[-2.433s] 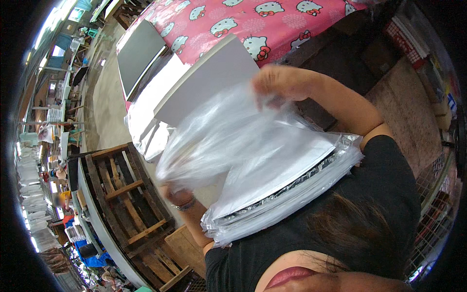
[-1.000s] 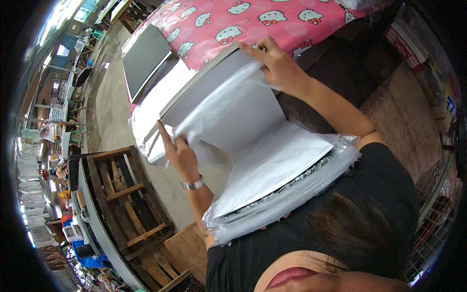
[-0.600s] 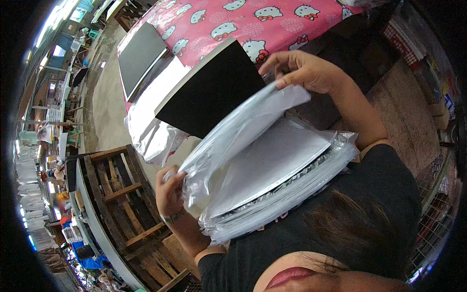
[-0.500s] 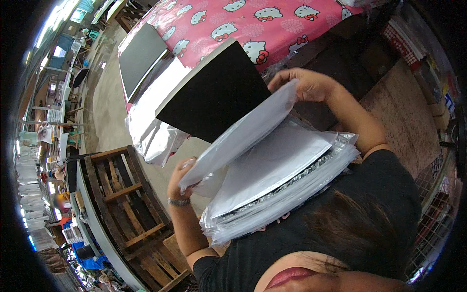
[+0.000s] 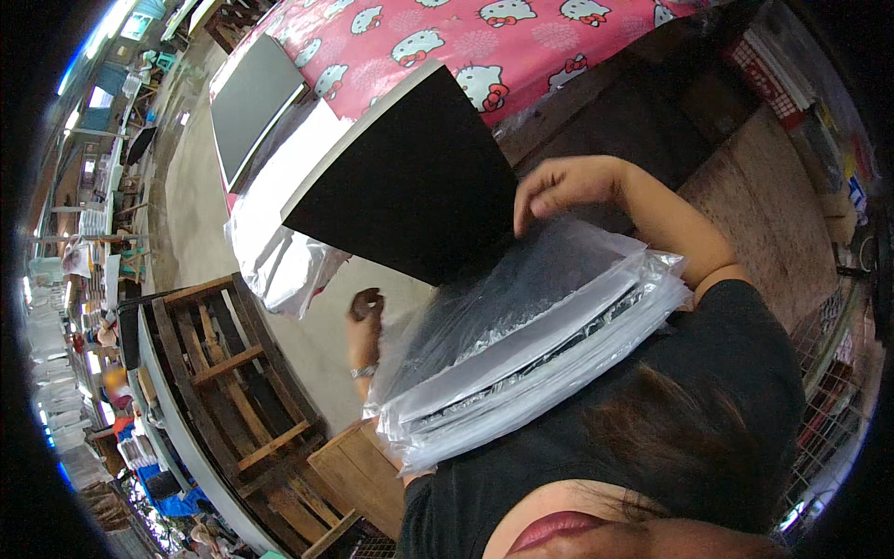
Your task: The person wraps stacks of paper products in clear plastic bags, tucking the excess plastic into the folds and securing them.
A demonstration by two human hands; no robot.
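A thick stack of clear plastic sleeves (image 5: 559, 373) with white sheets among them lies against my front, between my forearms. Its upper layer is a see-through film (image 5: 503, 298), dark where the black shows behind it. Beside the film's left edge is my left hand (image 5: 366, 312), fingers loosely curled and apart, with nothing visible in them. My right hand (image 5: 563, 191) hovers at the film's upper right edge, fingers bent downward and apart, holding nothing I can see. Just beyond both hands stands a large black-topped block (image 5: 405, 177) with a pale side.
A pink patterned cloth (image 5: 549, 42) covers the table ahead. On it lie a grey-topped stack (image 5: 256, 102) and crumpled clear plastic (image 5: 279, 261). A wooden pallet (image 5: 233, 373) stands at left, a brown board (image 5: 768, 214) at right. Wire mesh (image 5: 824, 391) is beside my right arm.
The whitish bundle of plastic that both hands held up is out of them now. A see-through film shows above the stack. My left hand has opened slightly away from the edge.
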